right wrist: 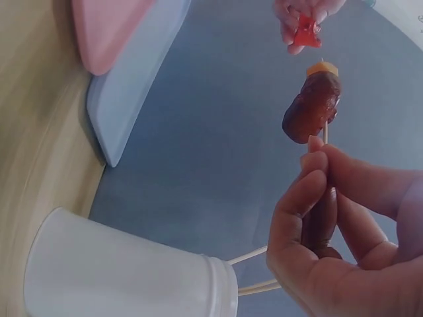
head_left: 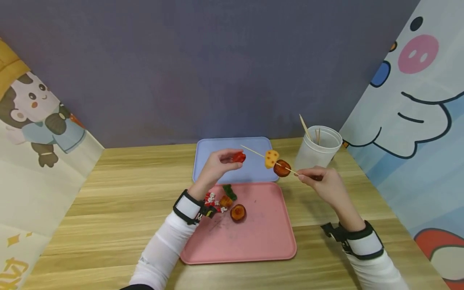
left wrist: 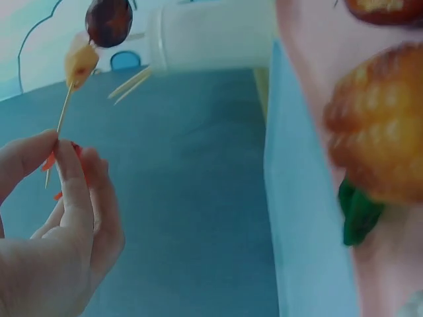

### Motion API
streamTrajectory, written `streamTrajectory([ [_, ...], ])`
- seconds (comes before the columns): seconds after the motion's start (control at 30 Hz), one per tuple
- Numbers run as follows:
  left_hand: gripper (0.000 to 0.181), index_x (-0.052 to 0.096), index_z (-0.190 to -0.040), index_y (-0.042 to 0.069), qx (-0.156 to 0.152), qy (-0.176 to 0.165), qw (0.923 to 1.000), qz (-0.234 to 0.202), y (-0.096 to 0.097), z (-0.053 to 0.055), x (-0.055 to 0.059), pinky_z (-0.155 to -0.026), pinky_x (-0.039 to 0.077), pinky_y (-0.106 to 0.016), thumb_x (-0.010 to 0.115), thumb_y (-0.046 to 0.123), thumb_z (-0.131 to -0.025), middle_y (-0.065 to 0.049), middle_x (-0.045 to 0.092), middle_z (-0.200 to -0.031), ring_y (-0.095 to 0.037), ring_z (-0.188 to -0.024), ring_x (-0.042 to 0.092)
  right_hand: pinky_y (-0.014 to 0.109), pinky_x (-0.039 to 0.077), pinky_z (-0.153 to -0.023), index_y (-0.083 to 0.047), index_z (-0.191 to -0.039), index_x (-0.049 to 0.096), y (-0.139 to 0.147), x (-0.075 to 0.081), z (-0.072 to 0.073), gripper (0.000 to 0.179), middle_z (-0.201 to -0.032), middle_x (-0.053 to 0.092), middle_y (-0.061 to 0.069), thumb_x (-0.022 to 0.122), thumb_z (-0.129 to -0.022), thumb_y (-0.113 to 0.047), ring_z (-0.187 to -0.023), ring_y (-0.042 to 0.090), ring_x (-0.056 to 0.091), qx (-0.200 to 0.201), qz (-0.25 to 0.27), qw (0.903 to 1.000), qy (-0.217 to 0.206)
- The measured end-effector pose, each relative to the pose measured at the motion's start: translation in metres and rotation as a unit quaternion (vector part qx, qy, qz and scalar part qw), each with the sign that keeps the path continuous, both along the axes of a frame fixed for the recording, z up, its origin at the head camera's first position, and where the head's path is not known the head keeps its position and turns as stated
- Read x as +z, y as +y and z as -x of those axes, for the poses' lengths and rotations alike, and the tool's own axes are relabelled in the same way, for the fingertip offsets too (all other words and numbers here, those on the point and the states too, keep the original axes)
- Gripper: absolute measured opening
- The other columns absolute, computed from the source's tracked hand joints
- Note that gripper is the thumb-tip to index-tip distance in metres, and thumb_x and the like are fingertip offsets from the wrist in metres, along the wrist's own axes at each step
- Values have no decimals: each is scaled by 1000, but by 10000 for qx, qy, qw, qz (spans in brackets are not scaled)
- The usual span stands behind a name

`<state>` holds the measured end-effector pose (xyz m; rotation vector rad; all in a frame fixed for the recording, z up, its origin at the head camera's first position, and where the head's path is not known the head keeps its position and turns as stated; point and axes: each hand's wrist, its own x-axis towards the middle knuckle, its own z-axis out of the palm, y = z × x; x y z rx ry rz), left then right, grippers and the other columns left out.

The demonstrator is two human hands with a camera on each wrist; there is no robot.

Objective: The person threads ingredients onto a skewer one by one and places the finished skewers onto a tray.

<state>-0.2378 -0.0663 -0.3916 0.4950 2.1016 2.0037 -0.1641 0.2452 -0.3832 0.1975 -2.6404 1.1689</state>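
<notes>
My left hand pinches a small red toy food piece between thumb and fingers. My right hand grips a thin wooden skewer near its lower end, the tip slanting up toward the left hand. On the skewer are a yellow wedge with orange dots and a round glossy brown piece. Another brown piece sits among the right fingers, partly hidden. In the head view the skewer's tip lies close beside the red piece; whether they touch I cannot tell.
A pink tray holds a round brown piece, a golden-brown piece, a green piece and red-and-white pieces. Behind it lies a light blue tray. A white cup with several wooden sticks stands at the right.
</notes>
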Motion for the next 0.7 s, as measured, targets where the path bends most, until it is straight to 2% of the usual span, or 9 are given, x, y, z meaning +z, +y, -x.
streamTrajectory([
  [0.2, 46, 59, -128, 7, 105, 138, 9997, -179, -10, -2, 8, -81, 52, -26, 71, 7, -83, -15, 61, -123, -19, -101, 63, 16, 43, -53, -5, -94, 76, -3, 3, -2, 15, -86, 71, 13, 72, -84, -16, -66, -4, 55, 91, 124, 9998, 117],
  [0.37, 45, 61, -124, 6, 345, 265, 9979, -479, -15, -3, 12, -79, 52, -27, 73, 6, -81, -10, 61, -120, -18, -98, 64, 18, 43, -52, -5, -93, 76, -3, 5, -4, 14, -85, 70, 11, 72, -84, -15, -65, -2, 55, 109, 191, 9997, 131],
  [0.7, 45, 57, -124, -2, 685, 403, 9869, -1403, -17, -2, 15, -85, 53, -26, 71, 0, -81, -5, 66, -110, -18, -100, 62, 19, 41, -50, -5, -92, 76, -4, 10, -6, 11, -79, 69, 5, 72, -83, -11, -62, 1, 53, 165, 191, 9992, 304],
])
